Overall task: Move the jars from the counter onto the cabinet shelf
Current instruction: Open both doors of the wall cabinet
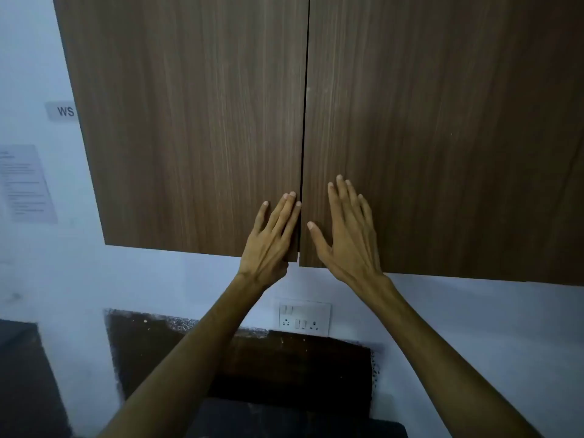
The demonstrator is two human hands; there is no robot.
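Observation:
A brown wood-grain wall cabinet fills the upper view, with its left door [189,128] and right door [442,137] both closed and a thin dark gap between them. My left hand [271,238] lies flat on the left door's lower right corner, fingers beside the gap; its thumb is hidden near the door's bottom edge. My right hand [347,235] rests flat on the right door's lower left corner with fingers spread. Neither hand holds anything. No jars or shelf are in view.
A white switch and socket plate [304,318] sits on the pale wall below the cabinet. Under it is a dark patch of wall [284,368] and a dark counter edge [284,422]. A "WS" label [64,111] and a printed sheet [27,184] hang at left.

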